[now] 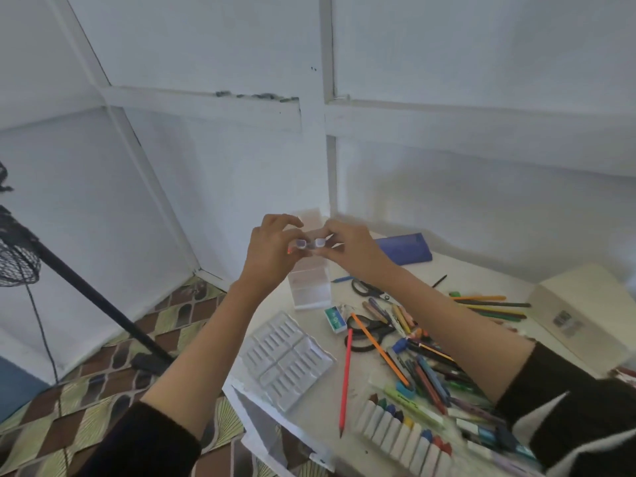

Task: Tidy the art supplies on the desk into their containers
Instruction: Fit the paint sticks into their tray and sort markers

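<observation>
Task status: early stage, by judgement. The left hand (272,251) and right hand (349,247) are raised together, fingertips nearly meeting, and both pinch the upper part of the clear box (309,287). Blur hides exactly what the fingertips close on. The box appears to hold nothing, and whether its base rests on the desk (481,273) cannot be told. No supply shows inside any container. In front of the box lies an unfilled plastic tray (289,359). Just in front and right of the box lie an eraser (335,318), scissors (370,333) and a red pencil (346,376). Farther right of the box sits a loose pile of pens (430,370). Nearest the camera, well forward of the box, stands a row of crayons (402,432). Behind and right of the box lies a closed blue case (404,249). Remaining work: sort nearly every item into its container.
</observation>
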The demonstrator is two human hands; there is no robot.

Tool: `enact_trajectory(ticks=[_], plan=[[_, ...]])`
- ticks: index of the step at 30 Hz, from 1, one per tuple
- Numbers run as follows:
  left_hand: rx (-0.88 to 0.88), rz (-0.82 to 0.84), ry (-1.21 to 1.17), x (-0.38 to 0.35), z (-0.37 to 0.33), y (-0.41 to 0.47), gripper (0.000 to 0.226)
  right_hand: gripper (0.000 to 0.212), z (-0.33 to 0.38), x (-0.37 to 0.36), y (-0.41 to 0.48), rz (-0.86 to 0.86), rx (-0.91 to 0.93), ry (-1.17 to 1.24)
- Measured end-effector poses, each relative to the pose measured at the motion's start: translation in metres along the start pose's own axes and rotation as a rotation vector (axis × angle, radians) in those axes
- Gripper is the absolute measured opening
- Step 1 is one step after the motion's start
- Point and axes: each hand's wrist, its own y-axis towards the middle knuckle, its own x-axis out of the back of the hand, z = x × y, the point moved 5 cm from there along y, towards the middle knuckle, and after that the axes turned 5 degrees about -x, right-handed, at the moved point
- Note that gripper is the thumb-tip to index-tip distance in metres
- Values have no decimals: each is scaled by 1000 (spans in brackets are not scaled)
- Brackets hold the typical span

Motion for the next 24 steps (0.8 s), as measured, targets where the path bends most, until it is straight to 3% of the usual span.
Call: enact_trajectory(ticks=[4, 7, 11, 13, 17, 20, 24], plan=[[133, 148, -42, -15, 2, 1, 23, 18, -21, -15, 10, 72, -38, -90], [149, 164, -97, -18, 1, 1, 34, 23, -27, -23, 15, 145, -60, -198], [106, 207, -25, -21, 3, -1, 34, 37, -25, -31, 19, 195, -7, -745], [73, 235, -35, -21, 5, -2, 32, 36, -23, -31, 20, 173, 47, -859], [81, 233, -47, -24, 14, -7, 47, 37, -23, -32, 21, 160, 37, -821], [133, 161, -45, -23, 11, -3, 30, 37, -26, -35, 18, 154, 25, -753], [282, 67, -124, -25, 10, 2, 26, 36, -35, -40, 3, 183, -3, -661]])
